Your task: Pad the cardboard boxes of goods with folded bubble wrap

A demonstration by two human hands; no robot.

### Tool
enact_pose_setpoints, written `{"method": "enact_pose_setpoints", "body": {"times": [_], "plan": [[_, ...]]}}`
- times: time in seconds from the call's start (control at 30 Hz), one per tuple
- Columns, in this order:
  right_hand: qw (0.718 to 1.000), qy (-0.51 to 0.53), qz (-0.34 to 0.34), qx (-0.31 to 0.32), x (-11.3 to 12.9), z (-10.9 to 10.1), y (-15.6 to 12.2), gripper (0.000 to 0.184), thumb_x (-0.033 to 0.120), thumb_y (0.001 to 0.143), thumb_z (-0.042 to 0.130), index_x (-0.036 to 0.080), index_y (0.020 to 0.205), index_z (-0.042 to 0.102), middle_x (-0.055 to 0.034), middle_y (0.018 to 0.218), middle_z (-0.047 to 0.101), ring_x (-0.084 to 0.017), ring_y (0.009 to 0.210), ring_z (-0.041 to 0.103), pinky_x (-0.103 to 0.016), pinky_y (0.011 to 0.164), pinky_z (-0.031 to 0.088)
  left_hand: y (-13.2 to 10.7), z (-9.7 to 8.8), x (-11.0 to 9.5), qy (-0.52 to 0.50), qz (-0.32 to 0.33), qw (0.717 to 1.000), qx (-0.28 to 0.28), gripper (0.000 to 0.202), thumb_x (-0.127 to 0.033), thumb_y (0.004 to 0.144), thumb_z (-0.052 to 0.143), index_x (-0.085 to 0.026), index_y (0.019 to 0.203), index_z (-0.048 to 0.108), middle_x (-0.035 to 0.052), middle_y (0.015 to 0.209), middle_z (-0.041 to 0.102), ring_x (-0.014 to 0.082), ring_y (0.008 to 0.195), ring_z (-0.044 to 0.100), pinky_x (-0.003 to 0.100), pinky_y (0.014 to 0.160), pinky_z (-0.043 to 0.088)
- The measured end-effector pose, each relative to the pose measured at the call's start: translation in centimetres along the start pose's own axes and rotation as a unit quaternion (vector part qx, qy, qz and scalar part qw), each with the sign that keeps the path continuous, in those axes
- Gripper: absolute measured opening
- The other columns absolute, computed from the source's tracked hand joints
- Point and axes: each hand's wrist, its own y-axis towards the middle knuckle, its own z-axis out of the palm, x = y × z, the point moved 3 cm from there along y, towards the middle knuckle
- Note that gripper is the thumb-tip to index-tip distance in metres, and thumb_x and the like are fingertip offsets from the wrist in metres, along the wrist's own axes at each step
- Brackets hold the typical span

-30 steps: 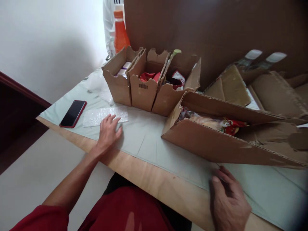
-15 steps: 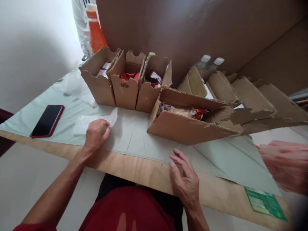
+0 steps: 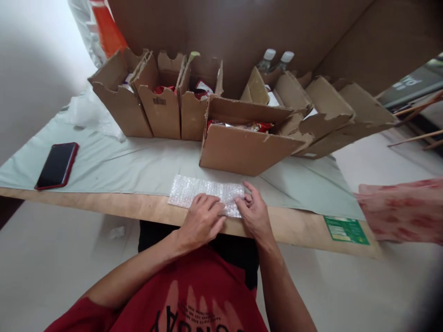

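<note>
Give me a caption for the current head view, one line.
Left hand and right hand on bubble wrap at the wooden table edge, cardboard boxes beyond, phone to the left.

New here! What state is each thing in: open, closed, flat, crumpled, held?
Bubble wrap: laid flat
Left hand: fingers on the wrap
Right hand: gripping the wrap's right end
Phone: flat, screen dark
Cardboard boxes: open-topped, some holding packets
Clear bottles: white caps on
Orange bottle: top cut off by frame
Loose plastic: crumpled
Green sheet: flat
</note>
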Motion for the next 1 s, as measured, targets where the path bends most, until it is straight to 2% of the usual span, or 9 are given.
{"method": "enact_pose_setpoints", "body": {"times": [0.17, 0.33, 0.43, 0.53, 0.6, 0.67, 0.73, 0.9, 1.0], "plan": [[0.994, -0.079, -0.038, -0.065, -0.8, -0.6, 0.5, 0.062, 0.042, 0.090, 0.060, 0.012, 0.144, 0.053, -0.0086, 0.096, 0.071, -0.020, 0.077, 0.063, -0.038, 0.074, 0.054, -0.7, -2.3, 2.0, 0.043, -0.035, 0.997, -0.053, 0.021, -0.018, 0.094, 0.058, -0.019, 0.113, 0.068, 0.0145, 0.123, 0.068, 0.0317, 0.115, 0.062, 0.052, 0.102, 0.050], [0.954, -0.217, -0.146, -0.146, -0.4, -2.6, 0.2, 0.047, 0.033, 0.092, 0.058, 0.018, 0.136, 0.062, -0.0162, 0.125, 0.069, -0.030, 0.111, 0.065, -0.051, 0.094, 0.055, -0.5, -3.5, 4.1, 0.052, -0.042, 0.993, -0.097, 0.019, -0.017, 0.094, 0.059, -0.018, 0.110, 0.068, 0.0135, 0.120, 0.070, 0.0300, 0.113, 0.065, 0.049, 0.098, 0.053], [0.937, -0.254, -0.222, -0.094, 1.1, -1.3, -0.1, 0.034, 0.028, 0.099, 0.053, 0.023, 0.129, 0.067, -0.0117, 0.127, 0.072, -0.028, 0.118, 0.065, -0.051, 0.102, 0.053, 0.2, -3.5, 4.1, 0.049, -0.019, 0.994, -0.098, 0.020, -0.015, 0.094, 0.059, -0.017, 0.112, 0.068, 0.0136, 0.121, 0.070, 0.0302, 0.118, 0.064, 0.049, 0.102, 0.053], [0.915, -0.288, -0.283, 0.022, 2.6, 2.7, -0.2, 0.034, 0.020, 0.101, 0.048, 0.025, 0.129, 0.068, -0.0095, 0.132, 0.072, -0.027, 0.126, 0.063, -0.048, 0.105, 0.050, 1.1, -3.0, 3.9, 0.048, 0.003, 0.997, -0.060, 0.022, -0.014, 0.095, 0.058, -0.017, 0.114, 0.067, 0.0143, 0.125, 0.070, 0.0313, 0.124, 0.062, 0.051, 0.105, 0.052], [0.895, -0.313, -0.303, 0.096, 3.0, 5.3, -0.1, 0.037, 0.016, 0.100, 0.048, 0.023, 0.131, 0.067, -0.0100, 0.137, 0.070, -0.027, 0.132, 0.060, -0.046, 0.105, 0.050, 1.3, -2.7, 4.5, 0.055, -0.002, 0.998, -0.034, 0.020, -0.012, 0.094, 0.057, -0.016, 0.110, 0.069, 0.0144, 0.121, 0.072, 0.0313, 0.116, 0.065, 0.051, 0.100, 0.054], [0.878, -0.340, -0.308, 0.135, 2.3, 6.0, -0.2, 0.037, 0.017, 0.100, 0.049, 0.021, 0.132, 0.067, -0.0103, 0.141, 0.068, -0.027, 0.137, 0.057, -0.046, 0.106, 0.048, 1.3, -2.5, 5.4, 0.054, -0.015, 0.998, -0.018, 0.017, -0.011, 0.093, 0.057, -0.016, 0.103, 0.070, 0.0136, 0.116, 0.074, 0.0302, 0.108, 0.068, 0.050, 0.094, 0.056], [0.873, -0.368, -0.296, 0.121, 0.9, 4.3, -0.5, 0.034, 0.023, 0.102, 0.050, 0.021, 0.132, 0.067, -0.0102, 0.142, 0.067, -0.028, 0.138, 0.056, -0.046, 0.105, 0.047, 1.0, -2.5, 6.3, 0.035, -0.023, 0.999, -0.007, 0.015, -0.012, 0.093, 0.057, -0.017, 0.100, 0.070, 0.0129, 0.117, 0.074, 0.0294, 0.109, 0.068, 0.049, 0.094, 0.056], [0.883, -0.409, -0.228, -0.044, -2.3, -5.4, -1.8, 0.029, 0.032, 0.104, 0.048, 0.020, 0.117, 0.072, -0.0126, 0.125, 0.075, -0.031, 0.125, 0.065, -0.049, 0.101, 0.047, 0.5, -3.1, 6.8, -0.020, -0.024, 0.999, -0.005, 0.014, -0.017, 0.095, 0.059, -0.020, 0.104, 0.070, 0.0109, 0.122, 0.073, 0.0275, 0.118, 0.067, 0.048, 0.100, 0.055], [0.881, -0.404, -0.238, -0.061, -1.6, -7.1, -1.1, 0.027, 0.031, 0.103, 0.050, 0.021, 0.117, 0.071, -0.0118, 0.122, 0.076, -0.030, 0.122, 0.066, -0.046, 0.100, 0.048, 0.3, -4.5, 7.1, 0.008, -0.043, 0.997, -0.062, 0.016, -0.018, 0.097, 0.058, -0.021, 0.107, 0.069, 0.0108, 0.125, 0.071, 0.0281, 0.125, 0.064, 0.048, 0.104, 0.054]]}}
